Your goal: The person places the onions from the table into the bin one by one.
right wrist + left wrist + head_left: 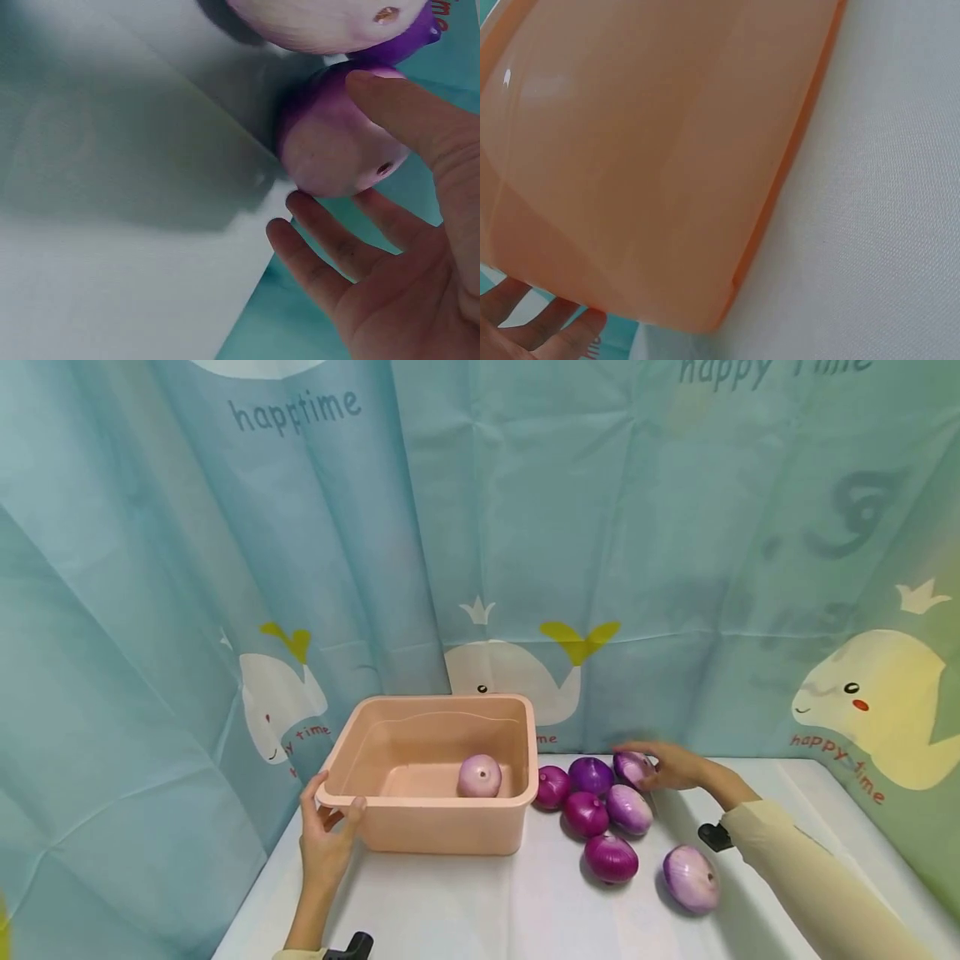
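At the front left corner of a peach plastic bin (pixel 442 827), my left hand (pixel 327 839) holds the rim, thumb on the front wall and fingers along the side. The left wrist view shows its fingers (pixel 574 334) beside the bin wall (pixel 652 165). Inside the bin lies one pale purple onion (pixel 480 775). My right hand (pixel 671 766) reaches to the back of the table and grips a purple-and-white onion (pixel 632 767). Close up in the right wrist view, the thumb lies on top of this onion (pixel 330 142) and fingertips touch its underside.
Beside the bin's right wall, several onions sit clustered, among them a dark purple one (pixel 590 775) and a pale one (pixel 628 810). A magenta onion (pixel 611 860) and a larger pale onion (pixel 691 879) lie nearer the front. A blue whale-print curtain (pixel 675 568) hangs behind the white table (pixel 547 918).
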The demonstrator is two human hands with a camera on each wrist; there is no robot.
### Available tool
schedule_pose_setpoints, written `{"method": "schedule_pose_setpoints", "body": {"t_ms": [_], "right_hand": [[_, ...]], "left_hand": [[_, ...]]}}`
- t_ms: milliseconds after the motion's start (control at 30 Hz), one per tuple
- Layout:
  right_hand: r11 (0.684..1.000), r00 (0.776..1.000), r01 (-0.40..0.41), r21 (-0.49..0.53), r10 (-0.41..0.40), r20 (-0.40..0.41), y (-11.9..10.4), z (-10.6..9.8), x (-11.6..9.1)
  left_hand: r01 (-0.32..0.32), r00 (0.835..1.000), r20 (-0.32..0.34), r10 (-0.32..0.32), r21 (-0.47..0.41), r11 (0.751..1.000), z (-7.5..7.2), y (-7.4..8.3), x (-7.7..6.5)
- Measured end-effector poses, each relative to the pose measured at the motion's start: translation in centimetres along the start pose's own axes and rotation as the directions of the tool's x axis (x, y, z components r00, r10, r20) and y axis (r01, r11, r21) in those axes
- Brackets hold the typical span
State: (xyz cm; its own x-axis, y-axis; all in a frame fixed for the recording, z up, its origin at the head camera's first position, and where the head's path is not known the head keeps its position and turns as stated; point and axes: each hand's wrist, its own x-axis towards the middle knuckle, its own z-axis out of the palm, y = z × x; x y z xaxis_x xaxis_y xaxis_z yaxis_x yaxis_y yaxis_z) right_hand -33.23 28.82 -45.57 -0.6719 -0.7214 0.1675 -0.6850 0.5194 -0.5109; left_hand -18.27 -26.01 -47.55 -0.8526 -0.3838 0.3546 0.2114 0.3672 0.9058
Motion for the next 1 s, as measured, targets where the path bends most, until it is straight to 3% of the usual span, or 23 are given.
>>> {"method": "schedule_pose_setpoints", "body": {"t_ms": [233,767,1000], "right_hand": [[0.994,0.994,-0.113,-0.011,0.113,-0.016,0.1,0.1,-0.6],[0.992,0.987,-0.125,0.013,0.125,-0.099,-0.2,0.5,-1.5],[0.982,0.978,-0.182,0.045,0.186,-0.097,0.0,0.4,-1.6]], "left_hand": [[0.009,1.000,-0.006,-0.009,0.007,1.000,0.1,0.0,0.2],[0.013,1.000,-0.001,-0.013,0.004,1.000,0.0,-0.1,0.1],[0.027,1.000,0.015,-0.027,-0.011,1.000,0.0,-0.1,0.1]]}}
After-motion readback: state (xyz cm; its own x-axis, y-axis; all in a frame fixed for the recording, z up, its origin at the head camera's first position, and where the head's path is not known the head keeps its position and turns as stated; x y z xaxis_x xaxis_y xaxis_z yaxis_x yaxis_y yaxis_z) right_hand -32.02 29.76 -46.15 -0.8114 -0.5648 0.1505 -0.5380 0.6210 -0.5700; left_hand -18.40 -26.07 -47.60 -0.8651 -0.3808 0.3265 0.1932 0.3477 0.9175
